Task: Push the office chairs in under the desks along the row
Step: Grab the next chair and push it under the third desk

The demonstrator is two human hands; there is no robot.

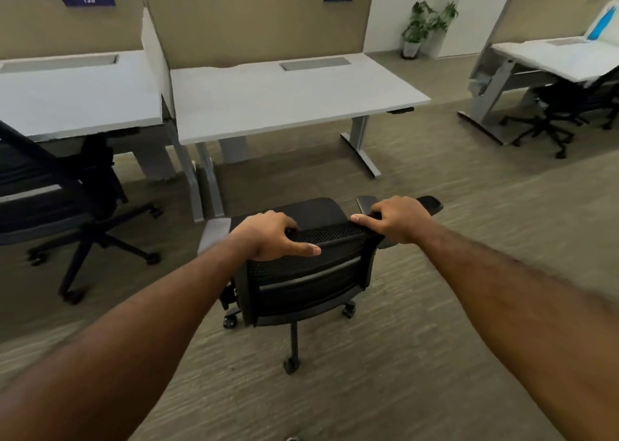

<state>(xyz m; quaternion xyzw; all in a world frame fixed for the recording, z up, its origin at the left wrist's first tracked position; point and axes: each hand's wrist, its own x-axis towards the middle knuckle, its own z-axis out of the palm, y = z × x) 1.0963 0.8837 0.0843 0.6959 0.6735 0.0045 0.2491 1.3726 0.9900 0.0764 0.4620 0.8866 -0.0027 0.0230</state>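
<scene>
- The top edge of the chair (pixel 301 273) backrest is clasped by both hands, fingers curled over it and thumbs laid along the mesh.
- The left grip (pixel 271 236) is clenched on the left corner; the right grip (pixel 395 219) is clenched on the right corner, just beside an armrest (pixel 432 204).
- The chair is stood on the carpet (pixel 435 340), apart from the tabletop (pixel 284 98) ahead of the grips, not yet under it.
- A second chair (pixel 67 199) is seen far left of the left grip, partly under another tabletop (pixel 67 98).
- A potted plant (pixel 422 28) is set well beyond the right grip.
</scene>
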